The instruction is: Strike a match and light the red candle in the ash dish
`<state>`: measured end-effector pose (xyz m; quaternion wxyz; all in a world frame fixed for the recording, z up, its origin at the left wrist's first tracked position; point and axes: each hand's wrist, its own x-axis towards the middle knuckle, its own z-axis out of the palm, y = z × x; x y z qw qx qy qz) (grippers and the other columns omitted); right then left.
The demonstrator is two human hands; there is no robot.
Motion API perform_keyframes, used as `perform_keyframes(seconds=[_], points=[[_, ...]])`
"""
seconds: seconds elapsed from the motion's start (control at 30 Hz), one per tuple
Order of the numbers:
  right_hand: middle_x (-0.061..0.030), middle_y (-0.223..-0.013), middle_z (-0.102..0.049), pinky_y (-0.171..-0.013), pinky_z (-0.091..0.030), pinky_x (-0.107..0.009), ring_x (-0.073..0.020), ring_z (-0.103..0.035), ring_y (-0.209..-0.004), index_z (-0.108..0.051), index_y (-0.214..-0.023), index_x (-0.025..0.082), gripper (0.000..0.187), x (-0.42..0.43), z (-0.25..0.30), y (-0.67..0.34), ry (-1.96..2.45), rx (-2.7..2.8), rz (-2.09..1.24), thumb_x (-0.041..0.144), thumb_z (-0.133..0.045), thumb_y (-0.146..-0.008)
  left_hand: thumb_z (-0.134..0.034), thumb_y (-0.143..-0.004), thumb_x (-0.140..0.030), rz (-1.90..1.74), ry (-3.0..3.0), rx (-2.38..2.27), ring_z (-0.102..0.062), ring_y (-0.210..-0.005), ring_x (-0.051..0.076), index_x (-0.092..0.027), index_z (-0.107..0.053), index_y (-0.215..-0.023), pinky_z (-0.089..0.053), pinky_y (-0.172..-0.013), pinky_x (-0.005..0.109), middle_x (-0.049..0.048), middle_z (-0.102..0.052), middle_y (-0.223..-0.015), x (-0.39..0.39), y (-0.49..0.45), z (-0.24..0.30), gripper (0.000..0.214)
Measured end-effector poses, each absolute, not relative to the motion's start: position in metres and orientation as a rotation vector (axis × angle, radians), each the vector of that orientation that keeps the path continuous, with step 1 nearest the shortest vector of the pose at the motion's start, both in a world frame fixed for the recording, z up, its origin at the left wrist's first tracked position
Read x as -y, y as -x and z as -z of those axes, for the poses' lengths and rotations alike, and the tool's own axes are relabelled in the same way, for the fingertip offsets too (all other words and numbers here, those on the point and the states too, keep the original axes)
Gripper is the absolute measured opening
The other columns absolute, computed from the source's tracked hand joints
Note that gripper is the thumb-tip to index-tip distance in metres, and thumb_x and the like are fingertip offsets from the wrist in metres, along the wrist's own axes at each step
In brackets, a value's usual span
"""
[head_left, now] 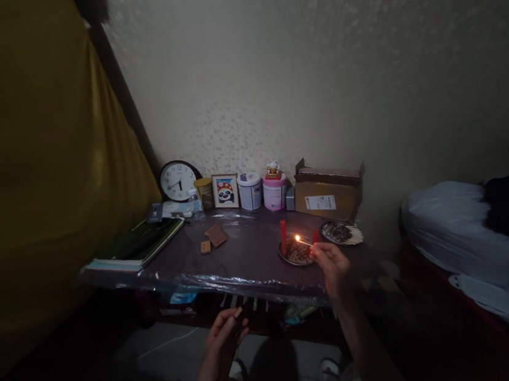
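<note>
A burning match is pinched in the fingertips of my right hand, its flame pointing left. It is over a round dark plate filled with brown bits. One red candle stands upright at the plate's left, apart from the flame; a second red candle shows partly behind my right fingers. My left hand is in front of the table edge, closed on a small flat brown piece. Further right, another plate holds dark bits, with several pale matchsticks at its side.
A plastic-covered table carries two brown pieces and a dark book. Along the wall are a clock, a framed panda picture, tins and a cardboard box. A yellow curtain hangs left.
</note>
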<state>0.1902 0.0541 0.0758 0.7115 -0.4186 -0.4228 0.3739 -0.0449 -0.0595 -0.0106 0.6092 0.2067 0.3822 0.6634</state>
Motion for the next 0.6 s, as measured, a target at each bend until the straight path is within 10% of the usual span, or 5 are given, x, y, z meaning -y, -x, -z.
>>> perform_keyframes(seconds=[0.6], points=[[-0.0003,-0.069,-0.063,-0.058,-0.048,-0.026,-0.0115,-0.057,-0.059,-0.066,-0.074,0.016,0.024,-0.0567,-0.0800,-0.1880,0.964,0.993,-0.927,0.036,-0.072,-0.062,-0.077,-0.060,-0.035,-1.516,-0.457,-0.857,-0.063,-0.079,0.020,-0.018,-0.065,-0.080,-0.048,-0.076,0.032,0.0044,-0.067,-0.083,0.0639,0.0438,0.0013,0.029]])
